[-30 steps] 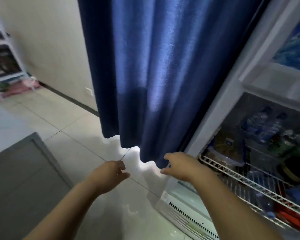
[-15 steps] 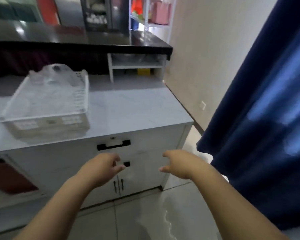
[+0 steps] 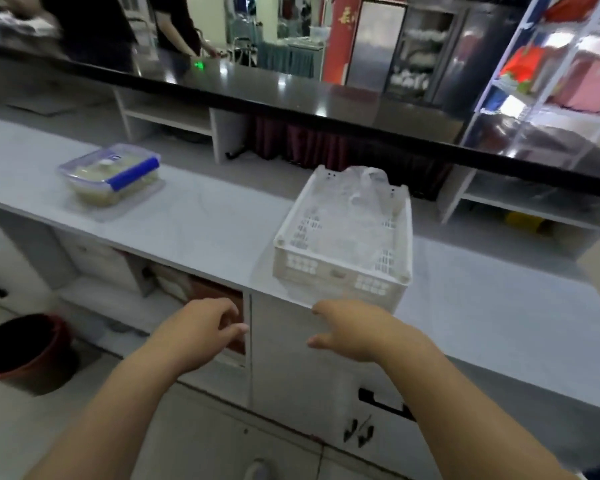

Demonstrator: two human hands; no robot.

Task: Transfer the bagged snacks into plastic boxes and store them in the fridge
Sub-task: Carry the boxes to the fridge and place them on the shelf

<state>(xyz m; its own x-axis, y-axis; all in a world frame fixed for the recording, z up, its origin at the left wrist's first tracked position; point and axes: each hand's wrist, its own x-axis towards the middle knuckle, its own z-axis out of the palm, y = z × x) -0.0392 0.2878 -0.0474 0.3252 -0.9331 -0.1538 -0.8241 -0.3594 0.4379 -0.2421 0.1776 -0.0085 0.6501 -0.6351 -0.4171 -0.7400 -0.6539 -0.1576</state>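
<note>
Your left hand [image 3: 205, 327] and right hand [image 3: 355, 336] held nothing, fingers loosely curled, low centre before the counter [image 3: 205, 230]. A filled, lidded plastic box [image 3: 110, 173] sat at the upper left, a white basket [image 3: 343, 271] of clear bags [image 3: 364, 188] at centre. The step looked like fetching that box for the fridge, which called for a leftward, two-handed, level grasp.

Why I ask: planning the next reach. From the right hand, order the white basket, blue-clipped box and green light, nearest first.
1. White basket, directly ahead.
2. Blue-clipped box, left on the counter.
3. Green light, far back, black counter.
</note>
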